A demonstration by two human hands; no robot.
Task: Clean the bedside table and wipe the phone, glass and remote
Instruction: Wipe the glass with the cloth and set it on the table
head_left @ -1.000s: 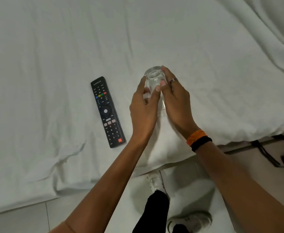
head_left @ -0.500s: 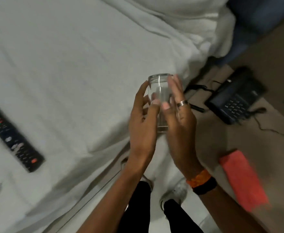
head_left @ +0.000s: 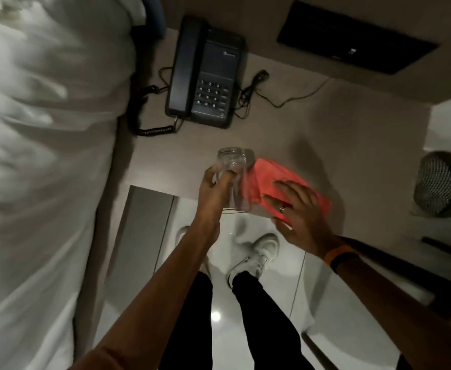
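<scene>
Over the near edge of the worktop (head_left: 325, 134), our left hand (head_left: 211, 190) curls its fingers round the glass (head_left: 236, 166), while our right hand (head_left: 300, 213) lies with fingers released and flat on the red cloth (head_left: 268, 174), the phone (head_left: 205, 73) near the far left corner.

Rumpled white bedding (head_left: 45, 156) all down the left, mesh bin (head_left: 442, 184) off to the right, white sneakers (head_left: 259, 252) on glossy floor tiles (head_left: 323, 295), dark wall panel (head_left: 352, 38) up top.

Bedside table (head_left: 352, 134): black phone (head_left: 205, 76) at back, coral cloth (head_left: 268, 176) near front edge, cable (head_left: 285, 102) beside phone.
</scene>
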